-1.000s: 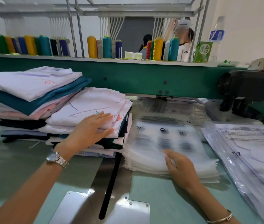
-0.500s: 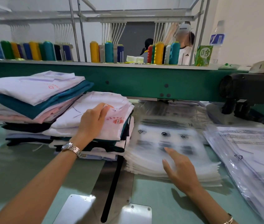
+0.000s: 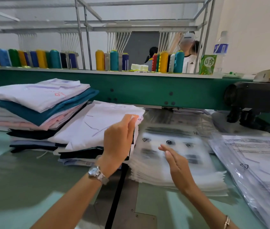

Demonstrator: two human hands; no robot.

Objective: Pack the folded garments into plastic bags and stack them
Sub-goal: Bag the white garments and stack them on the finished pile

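- The left hand [image 3: 119, 139] is gripping the right-hand edge of the top white garment [image 3: 98, 124], with its fingers curling over the soft, matte cloth.
- That garment is lying as a flat folded rectangle on the nearer garment pile [image 3: 79, 153], where dark and pale layers are showing at the edges.
- A taller pile [image 3: 31, 103] is sitting just behind and to the left, with white, teal, pink and black folded layers.
- The right hand [image 3: 178, 167] is hanging edge-on over the stack of plastic bags [image 3: 202, 172], with fingers straight and close together and holding nothing; whether it is touching the top bag cannot be told.
- These bags are thin, glossy and translucent, carrying dark printed marks, and their cut edges are forming a ragged layered side; the print is blurring.
- The stack is lying just right of the nearer garment pile, so the white garment is sitting left of the right hand and the bags are sitting between both hands and a second heap of bags [image 3: 255, 162] at the right.
- A metal wristwatch [image 3: 98, 173] is showing on the left wrist, and everything is resting on a smooth pale green table [image 3: 23, 179].
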